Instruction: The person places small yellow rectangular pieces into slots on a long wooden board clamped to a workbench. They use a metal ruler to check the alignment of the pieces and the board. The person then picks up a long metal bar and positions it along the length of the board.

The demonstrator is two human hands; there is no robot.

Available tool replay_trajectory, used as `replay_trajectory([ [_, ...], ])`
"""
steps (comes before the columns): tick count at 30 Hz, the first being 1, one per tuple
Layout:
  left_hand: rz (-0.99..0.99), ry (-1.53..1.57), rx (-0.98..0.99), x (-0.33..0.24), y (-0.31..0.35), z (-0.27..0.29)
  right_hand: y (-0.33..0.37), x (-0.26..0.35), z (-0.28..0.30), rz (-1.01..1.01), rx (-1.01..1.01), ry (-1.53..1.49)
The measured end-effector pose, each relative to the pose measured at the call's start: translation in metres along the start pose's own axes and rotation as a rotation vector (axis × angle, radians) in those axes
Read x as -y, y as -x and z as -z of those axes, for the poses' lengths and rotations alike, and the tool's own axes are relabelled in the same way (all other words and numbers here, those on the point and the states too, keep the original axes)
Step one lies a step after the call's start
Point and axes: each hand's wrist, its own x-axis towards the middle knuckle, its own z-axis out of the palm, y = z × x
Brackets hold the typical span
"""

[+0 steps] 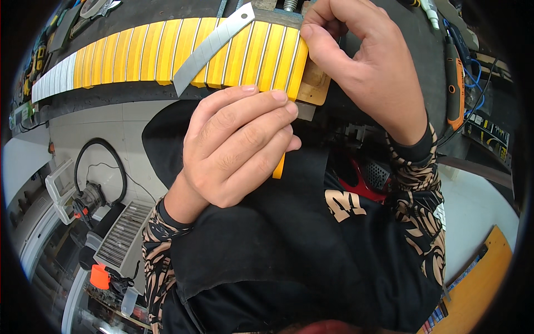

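Observation:
A long curved-looking row of yellow strips (150, 53) with thin metal lines between them lies along the bench, its left end white. A broad snap-off blade (214, 47) with a hole at one end rests slantwise on top of the row. My left hand (239, 142) is closed at the row's near edge, fingertips on the last strips. Beneath its fingers a yellow piece (279, 169) sticks out, mostly hidden by the hand. At the row's far right corner, the thumb of my right hand (367, 61) touches the end strip, its fingers curled; what they grip is hidden.
Under the row's right end sits a wooden block (315, 86). Right on the dark bench lie an orange-and-black pen-like tool (454, 83), a blue cable (476, 78) and a white-tipped marker (430, 14). A black hose (83, 147) and a grey slatted box (123, 236) are lower left.

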Motion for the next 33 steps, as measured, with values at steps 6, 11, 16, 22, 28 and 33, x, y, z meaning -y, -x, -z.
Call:
replay_trajectory([
  [6, 0.001, 0.003, -0.013, 0.002, 0.002, 0.000, 0.014, -0.003, -0.021, -0.055, -0.051, 0.043],
  [11, 0.000, 0.023, -0.027, 0.005, 0.002, -0.002, 0.045, -0.012, -0.048, -0.100, -0.181, -0.091],
  [16, 0.013, 0.012, -0.021, 0.003, 0.002, -0.001, 0.060, -0.013, -0.052, -0.217, -0.155, -0.425],
  [22, 0.011, 0.008, -0.036, 0.006, 0.003, -0.004, 0.046, -0.025, -0.061, -0.297, -0.261, -0.462],
  [28, -0.012, -0.005, -0.035, 0.009, 0.003, -0.002, 0.056, -0.012, -0.067, -0.315, -0.210, -0.660],
  [33, -0.038, -0.008, -0.043, 0.010, 0.002, -0.004, 0.047, -0.024, -0.058, -0.229, -0.238, -0.301],
])
